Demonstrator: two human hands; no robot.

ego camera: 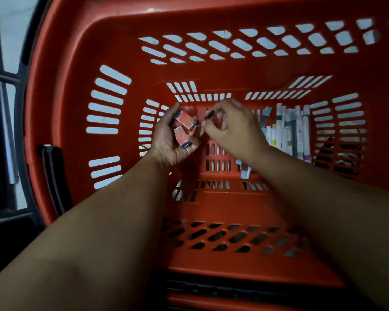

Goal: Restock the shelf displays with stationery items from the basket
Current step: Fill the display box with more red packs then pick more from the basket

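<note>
I look straight down into a deep red plastic basket (211, 70) with slotted walls. My left hand (169, 140) is palm up near the basket's floor and holds several small red boxes (184, 129) in its curled fingers. My right hand (231, 126) hovers just to the right of it and pinches a small dark item (209, 114) between thumb and fingers. A row of white marker pens (288, 129) with coloured bands lies along the right side of the floor.
A few more white pens (245, 169) lie on the basket floor under my right wrist. A black handle (54, 176) hangs on the basket's left rim. Pale floor and a dark metal frame (2, 108) show at the far left.
</note>
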